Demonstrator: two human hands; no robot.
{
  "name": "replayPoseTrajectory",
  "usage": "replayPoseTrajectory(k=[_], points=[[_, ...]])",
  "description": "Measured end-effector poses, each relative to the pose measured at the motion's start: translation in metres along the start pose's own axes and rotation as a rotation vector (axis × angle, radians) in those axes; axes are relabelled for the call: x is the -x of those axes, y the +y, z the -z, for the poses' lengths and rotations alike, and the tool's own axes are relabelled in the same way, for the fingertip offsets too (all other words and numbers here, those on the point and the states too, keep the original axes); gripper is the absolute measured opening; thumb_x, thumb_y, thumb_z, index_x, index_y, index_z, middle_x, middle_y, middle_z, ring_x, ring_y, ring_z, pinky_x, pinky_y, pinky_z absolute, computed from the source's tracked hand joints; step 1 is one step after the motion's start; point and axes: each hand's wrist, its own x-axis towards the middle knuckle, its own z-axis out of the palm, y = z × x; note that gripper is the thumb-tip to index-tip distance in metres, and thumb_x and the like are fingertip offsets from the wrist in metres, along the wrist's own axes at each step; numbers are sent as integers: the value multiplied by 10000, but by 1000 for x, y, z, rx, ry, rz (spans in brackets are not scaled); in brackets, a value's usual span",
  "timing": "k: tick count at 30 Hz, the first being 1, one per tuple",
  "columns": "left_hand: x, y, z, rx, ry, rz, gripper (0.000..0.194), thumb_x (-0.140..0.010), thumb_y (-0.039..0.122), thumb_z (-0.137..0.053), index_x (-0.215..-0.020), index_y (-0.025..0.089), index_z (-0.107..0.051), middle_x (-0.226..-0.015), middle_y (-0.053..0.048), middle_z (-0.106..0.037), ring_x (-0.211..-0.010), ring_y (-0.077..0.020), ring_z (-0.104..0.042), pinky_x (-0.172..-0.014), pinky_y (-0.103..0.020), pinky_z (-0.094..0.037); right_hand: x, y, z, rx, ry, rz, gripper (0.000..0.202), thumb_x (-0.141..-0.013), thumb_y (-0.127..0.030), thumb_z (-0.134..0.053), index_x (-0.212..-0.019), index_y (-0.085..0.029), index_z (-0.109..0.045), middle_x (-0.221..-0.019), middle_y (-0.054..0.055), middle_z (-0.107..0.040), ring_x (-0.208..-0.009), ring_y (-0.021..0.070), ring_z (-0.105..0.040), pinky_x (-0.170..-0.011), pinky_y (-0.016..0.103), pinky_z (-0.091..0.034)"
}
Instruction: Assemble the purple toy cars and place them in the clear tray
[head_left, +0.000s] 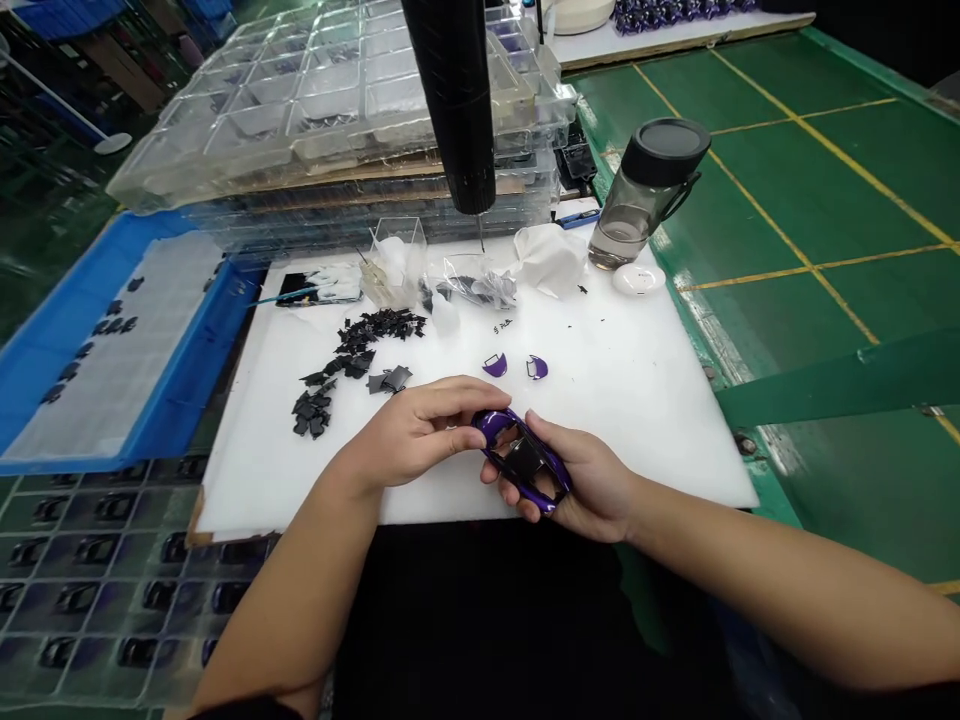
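A glossy purple toy car body [536, 478] with black inner parts and open window gaps is held tilted above the front of the white board [637, 420]. My right hand [585, 475] is wrapped around its near end and side. At the far end, my left hand [420, 430] pinches the shell between thumb and fingers. Two small curved purple pieces [495, 365] lie just beyond the hands. Several dark flat pieces [390, 380] rest left of them, beside piles of small black parts [311, 410]. My palms hide part of the shell.
A black electric screwdriver [465, 120] hangs over the board, bit downward. Behind are stacked clear compartment trays [285, 100]. A water bottle [649, 190] and white oval case [639, 280] stand right; a blue bin [161, 400] and tray of car bodies [90, 550] lie left.
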Motion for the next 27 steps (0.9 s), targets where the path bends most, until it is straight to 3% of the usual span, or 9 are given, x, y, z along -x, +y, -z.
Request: replayPoseTrajectory(k=[6, 12, 27], points=[[1, 0, 2, -64, -62, 12, 345, -957, 277, -681, -1290, 204, -627, -1265, -118, -593, -1204, -300, -530, -1042, -382, -453, -1, 0, 1, 45, -11, -4, 467, -1039, -399, -286, -1083, -68, -612, -881, 155, -684, -605, 146, -649, -481, 209, -524], [2, 2, 4, -94, -111, 41, 331, -960, 269, -679, -1281, 201, -635, -1220, -120, -624, -1119, -301, -596, -952, -358, -524, 0, -2, 3, 114, -37, -20, 441, -1042, -395, -280, -1181, -92, -569, -907, 153, -681, -667, 163, -666, -506, 220, -539], [2, 0, 2, -97, -78, 56, 327, -947, 308, -698, -1249, 190, -655, -1184, -132, -633, -1017, -283, -638, -852, -330, -550, -2, -1, 3, 106, -24, -16, 424, -1041, -368, -283, -1132, -88, -589, -886, 155, -684, -642, 158, -654, -496, 214, -526]])
